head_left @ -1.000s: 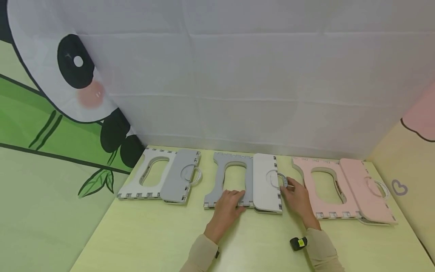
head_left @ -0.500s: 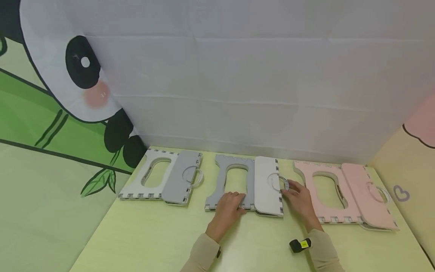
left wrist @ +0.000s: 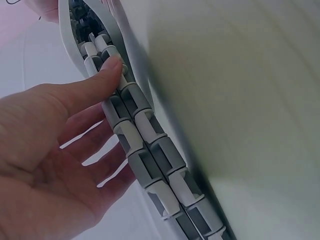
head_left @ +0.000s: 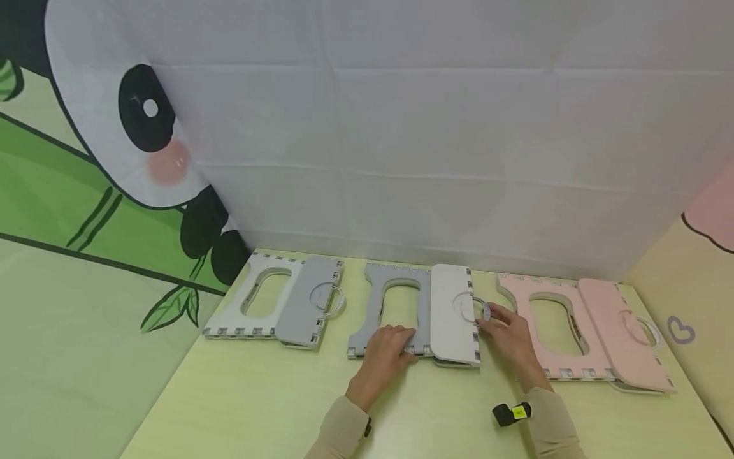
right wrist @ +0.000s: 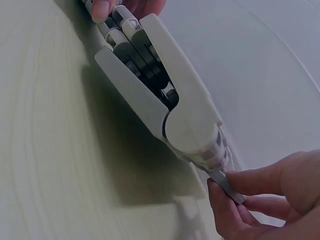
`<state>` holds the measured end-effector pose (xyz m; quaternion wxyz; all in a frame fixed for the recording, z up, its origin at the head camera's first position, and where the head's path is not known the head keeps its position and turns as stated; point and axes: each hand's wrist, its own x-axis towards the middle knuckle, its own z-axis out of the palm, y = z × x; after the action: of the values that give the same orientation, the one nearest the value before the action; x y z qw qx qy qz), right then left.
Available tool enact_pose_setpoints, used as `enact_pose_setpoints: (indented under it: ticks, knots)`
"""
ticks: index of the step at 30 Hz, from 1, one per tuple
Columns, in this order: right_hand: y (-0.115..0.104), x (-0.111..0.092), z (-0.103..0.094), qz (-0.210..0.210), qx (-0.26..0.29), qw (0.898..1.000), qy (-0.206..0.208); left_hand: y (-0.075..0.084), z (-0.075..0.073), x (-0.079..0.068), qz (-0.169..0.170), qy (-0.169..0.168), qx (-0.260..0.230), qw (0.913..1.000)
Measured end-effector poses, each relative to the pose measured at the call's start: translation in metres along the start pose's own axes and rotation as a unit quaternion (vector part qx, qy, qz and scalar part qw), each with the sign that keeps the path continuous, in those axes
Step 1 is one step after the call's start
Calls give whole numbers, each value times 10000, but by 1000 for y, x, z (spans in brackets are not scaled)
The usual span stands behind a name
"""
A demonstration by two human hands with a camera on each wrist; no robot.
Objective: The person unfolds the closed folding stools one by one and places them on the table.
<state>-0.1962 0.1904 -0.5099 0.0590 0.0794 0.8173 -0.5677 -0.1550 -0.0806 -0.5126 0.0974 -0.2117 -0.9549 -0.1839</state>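
A folded step stool [head_left: 450, 331], grey with a white end panel, lies flat in the middle of the table. My left hand [head_left: 383, 360] grips its near edge, thumb pressed on the hinged side [left wrist: 145, 135] and fingers over the top. At the stool's right end, my right hand [head_left: 512, 338] pinches the small looped handle [head_left: 486, 311] between thumb and fingers. The right wrist view shows the stool's end side-on, its two white end panels [right wrist: 190, 110] spread in a narrow V, with the handle [right wrist: 226, 186] between my fingertips.
To the left lies a white folded stool with a grey panel [head_left: 304, 309]. A pink folded stool [head_left: 616, 338] lies at the right, close to my right hand. White cloth [head_left: 401, 140] hangs behind the pale yellow table [head_left: 241, 401]; printed panels stand at both sides.
The head view has shifted slightly, so the scene sits a little lower and further right. Both hands keep their hold on the middle stool, which stays in place.
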Motion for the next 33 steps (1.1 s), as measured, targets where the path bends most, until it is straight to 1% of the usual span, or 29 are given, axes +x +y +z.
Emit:
enact_pose_setpoints:
  ticks: [3, 8, 11, 16, 19, 24, 29, 33]
  knots:
    - [-4, -1, -2, -14, 7, 10000, -18, 0, -2, 0, -11, -54, -17, 10000]
    - [-9, -2, -7, -115, 50, 9999, -15, 2, -3, 0, 31, -20, -67, 10000]
    - [-12, -4, -9, -154, 225, 9996, -31, 3, -4, 0, 44, 1, -181, 9998]
    - [-16, -7, -14, -262, 693, 9972, -136, 5, -7, 0, 51, -1, -335, 9994]
    - [-19, -9, -17, -349, 767, 9963, -171, 6, -8, 0, 104, 35, -358, 9993]
    - [-26, -11, -21, -413, 641, 9970, -120, 7, -9, 1, 203, 124, -346, 9991]
    - [-33, -13, -24, -368, 495, 9981, -17, 7, -9, 2, 257, 179, -397, 9987]
    - [-37, -14, -27, -418, 242, 9988, 78, 7, -10, 2, 273, 194, -470, 9983]
